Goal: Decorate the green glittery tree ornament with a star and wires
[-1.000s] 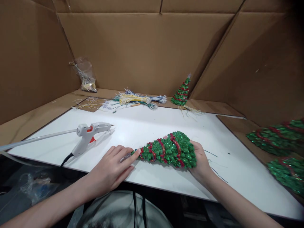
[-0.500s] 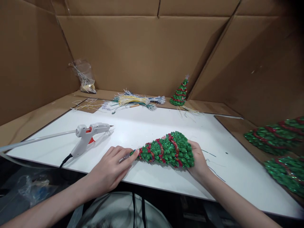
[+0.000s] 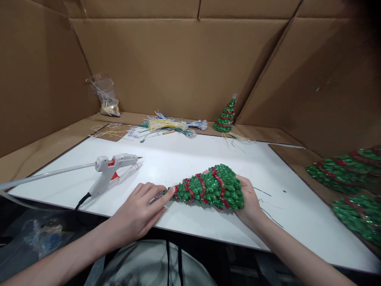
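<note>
The left hand (image 3: 137, 208) is closed on the narrow tip of the green tree (image 3: 212, 188); the right hand (image 3: 249, 202) is clamped on its broad base, fingers partly hidden. The tree lies sideways between them, above the near edge of the bench (image 3: 193, 153). From where I stand: support the base firmly, press the tip lightly, avoid crushing the red garland (image 3: 222, 184). Keep the left wrist clear of the glue gun (image 3: 104, 174) nozzle.

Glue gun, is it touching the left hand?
Apart. The head view shows a strip of white tabletop between the glue gun and the left hand.
</note>
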Tool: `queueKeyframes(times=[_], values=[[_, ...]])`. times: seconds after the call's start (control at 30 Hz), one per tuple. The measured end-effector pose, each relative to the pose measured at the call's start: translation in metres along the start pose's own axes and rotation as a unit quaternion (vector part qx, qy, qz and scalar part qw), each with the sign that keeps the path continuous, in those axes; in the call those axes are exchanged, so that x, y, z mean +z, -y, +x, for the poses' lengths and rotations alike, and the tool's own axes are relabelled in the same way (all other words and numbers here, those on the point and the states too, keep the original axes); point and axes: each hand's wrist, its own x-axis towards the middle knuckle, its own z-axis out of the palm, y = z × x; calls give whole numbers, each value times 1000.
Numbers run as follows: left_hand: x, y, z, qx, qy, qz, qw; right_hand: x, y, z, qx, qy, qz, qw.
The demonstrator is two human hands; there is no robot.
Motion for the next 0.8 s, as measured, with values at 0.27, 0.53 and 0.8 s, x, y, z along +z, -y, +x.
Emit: queueKeyframes(times=[0.27, 0.53, 0.8], values=[[0, -1, 1, 3, 2, 14, 1000, 3, 2, 0, -15, 21, -23, 999], [-1, -1, 2, 3, 11, 13, 1000, -1, -3, -1, 19, -10, 24, 999], [1, 0, 1, -3, 15, 0, 1000, 0, 1, -1, 13, 2, 18, 1000]])
